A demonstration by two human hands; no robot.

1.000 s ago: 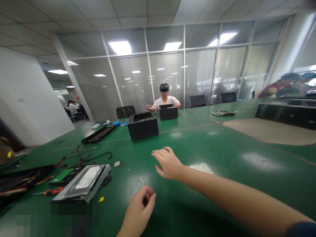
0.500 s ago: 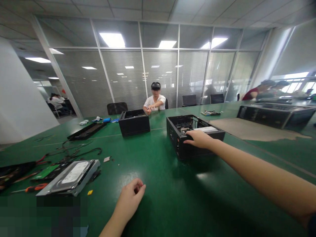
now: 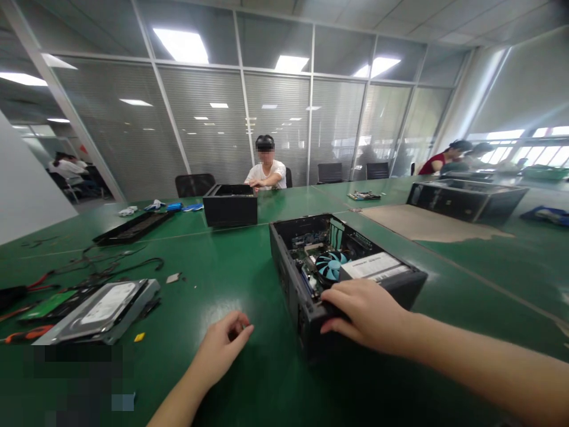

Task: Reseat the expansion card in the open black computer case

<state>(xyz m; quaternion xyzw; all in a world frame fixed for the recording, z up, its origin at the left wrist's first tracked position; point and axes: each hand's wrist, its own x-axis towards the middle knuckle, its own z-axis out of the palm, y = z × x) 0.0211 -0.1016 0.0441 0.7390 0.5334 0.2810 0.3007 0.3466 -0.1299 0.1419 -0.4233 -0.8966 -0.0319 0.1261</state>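
Observation:
My right hand (image 3: 362,311) grips the near rim of an open black computer case (image 3: 287,284), fingers over the edge and thumb outside. Inside the case a blue-bladed cooling fan (image 3: 332,265) shows beside a silver power supply with a white label (image 3: 373,267). My left hand (image 3: 224,341) rests over the table to the left of the case, its fingers curled and apart from everything. Whether anything is inside that curl is hidden. Left of it lie a small yellow piece (image 3: 139,337) and a hard drive (image 3: 106,305) in a metal bracket.
On the green table (image 3: 213,267), a screwdriver (image 3: 31,334), loose cables (image 3: 128,264) and a black panel (image 3: 133,228) lie at left. Another black case (image 3: 230,207) stands before a person (image 3: 267,169) opposite. Brown cardboard (image 3: 427,222) and a larger case (image 3: 462,198) are at right.
My right hand reached out, took hold of the computer case's rim and drew the case nearer. The view swung right. The person opposite let go of that case. My left hand stays curled.

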